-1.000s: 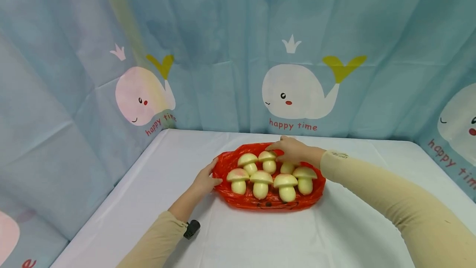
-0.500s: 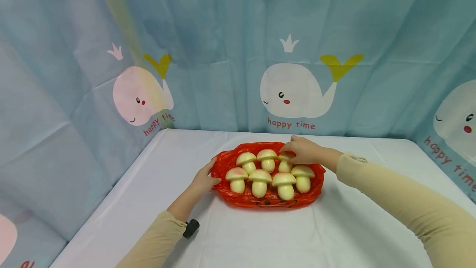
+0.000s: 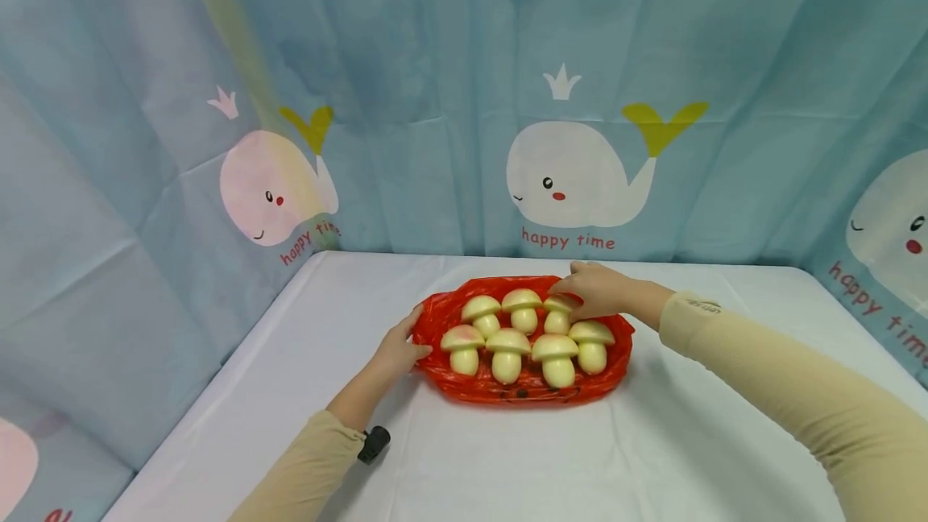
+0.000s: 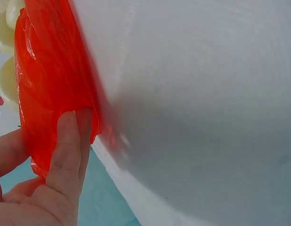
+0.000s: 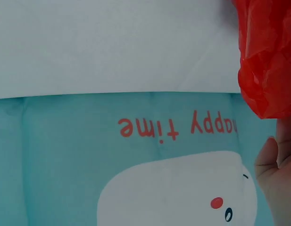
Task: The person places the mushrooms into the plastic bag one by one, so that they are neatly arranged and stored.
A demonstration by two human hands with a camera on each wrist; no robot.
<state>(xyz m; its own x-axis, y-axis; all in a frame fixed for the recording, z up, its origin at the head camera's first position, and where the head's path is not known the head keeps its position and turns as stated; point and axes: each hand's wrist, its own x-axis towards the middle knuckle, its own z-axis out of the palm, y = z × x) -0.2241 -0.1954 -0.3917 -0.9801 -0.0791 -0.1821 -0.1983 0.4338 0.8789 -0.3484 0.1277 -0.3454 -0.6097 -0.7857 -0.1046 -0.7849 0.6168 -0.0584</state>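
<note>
A red plastic bag (image 3: 464, 390) lies spread open on the white-covered table, bulging low and wide. Several glossy pale yellow mushroom-shaped pieces (image 3: 507, 345) stand inside it in two rows, caps up. At the left end my left hand (image 3: 394, 351) pinches the bag's edge; in the left wrist view its fingers (image 4: 67, 146) press against the outer film. My right hand (image 3: 598, 292) reaches over the back right rim, fingertips at the cap of the rear right mushroom-shaped piece (image 3: 557, 322). Whether those fingers grip anything is hidden. Only part of this hand (image 5: 282, 183) shows in the right wrist view.
A white cloth (image 3: 507, 466) covers the table. Blue curtains (image 3: 406, 103) printed with whales enclose it behind and at both sides. A small black device (image 3: 374, 445) sits at the left wrist.
My right hand has moved right, from the middle rear mushroom-shaped piece to the rear right one, uncovering the former. The left hand stays at the bag's left edge.
</note>
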